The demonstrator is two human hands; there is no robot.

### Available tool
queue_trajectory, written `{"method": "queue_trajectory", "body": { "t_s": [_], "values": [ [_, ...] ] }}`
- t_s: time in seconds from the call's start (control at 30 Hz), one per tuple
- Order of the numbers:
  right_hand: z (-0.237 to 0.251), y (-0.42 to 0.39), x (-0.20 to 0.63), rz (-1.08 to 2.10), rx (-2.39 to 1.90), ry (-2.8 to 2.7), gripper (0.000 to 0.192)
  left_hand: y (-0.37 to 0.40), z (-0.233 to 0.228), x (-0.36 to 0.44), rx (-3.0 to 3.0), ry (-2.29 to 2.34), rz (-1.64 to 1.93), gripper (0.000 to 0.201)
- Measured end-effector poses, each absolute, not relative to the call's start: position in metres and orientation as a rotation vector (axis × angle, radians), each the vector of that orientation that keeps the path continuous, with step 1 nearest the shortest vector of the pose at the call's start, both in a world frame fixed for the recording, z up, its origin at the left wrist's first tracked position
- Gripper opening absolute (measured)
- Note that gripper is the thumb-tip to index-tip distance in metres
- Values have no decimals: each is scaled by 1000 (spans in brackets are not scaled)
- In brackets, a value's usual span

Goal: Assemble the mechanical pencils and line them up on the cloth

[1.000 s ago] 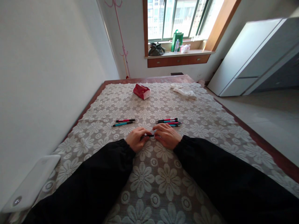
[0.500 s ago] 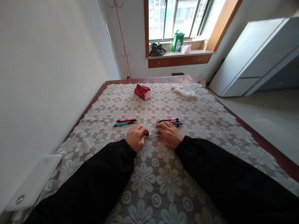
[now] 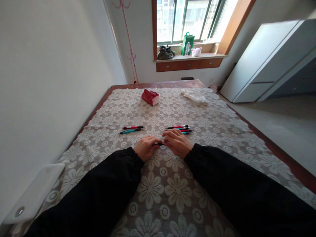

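While the left hand and right hand pinch opposite ends of a dark pen low over the surface (near centre), grip looks slight. A slip could roll it into the pen cluster just beyond.

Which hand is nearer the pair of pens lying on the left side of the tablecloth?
Left. The left hand sits just below and right of the pair of pens; the right hand is farther right, beside the other pen cluster.
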State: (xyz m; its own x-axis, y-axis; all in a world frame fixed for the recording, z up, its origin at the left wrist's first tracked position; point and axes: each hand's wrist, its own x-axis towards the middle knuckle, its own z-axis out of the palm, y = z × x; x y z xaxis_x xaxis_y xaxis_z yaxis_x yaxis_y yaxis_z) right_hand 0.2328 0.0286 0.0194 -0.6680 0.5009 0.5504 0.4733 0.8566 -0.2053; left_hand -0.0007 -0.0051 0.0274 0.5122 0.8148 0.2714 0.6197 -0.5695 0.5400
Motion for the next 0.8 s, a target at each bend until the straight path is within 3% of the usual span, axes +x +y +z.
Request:
{"method": "queue_trajectory", "body": {
  "t_s": [0.2, 0.33, 0.63, 0.8],
  "values": [
    [23, 27, 234, 77, -692, -2331, 13, -8, 29, -1, 2373, 1285, 804, 26],
    [25, 28, 238, 114, -820, -2171, 7, -9, 30, -1, 2348, 1318, 833, 28],
    [22, 33, 238, 111, -755, -2294, 17, -9, 32, -1, 2417, 1234, 749, 35],
    [25, 30, 239, 111, -830, -2298, 12, -9, 32, -1, 2406, 1350, 778, 33]
  ]
}}
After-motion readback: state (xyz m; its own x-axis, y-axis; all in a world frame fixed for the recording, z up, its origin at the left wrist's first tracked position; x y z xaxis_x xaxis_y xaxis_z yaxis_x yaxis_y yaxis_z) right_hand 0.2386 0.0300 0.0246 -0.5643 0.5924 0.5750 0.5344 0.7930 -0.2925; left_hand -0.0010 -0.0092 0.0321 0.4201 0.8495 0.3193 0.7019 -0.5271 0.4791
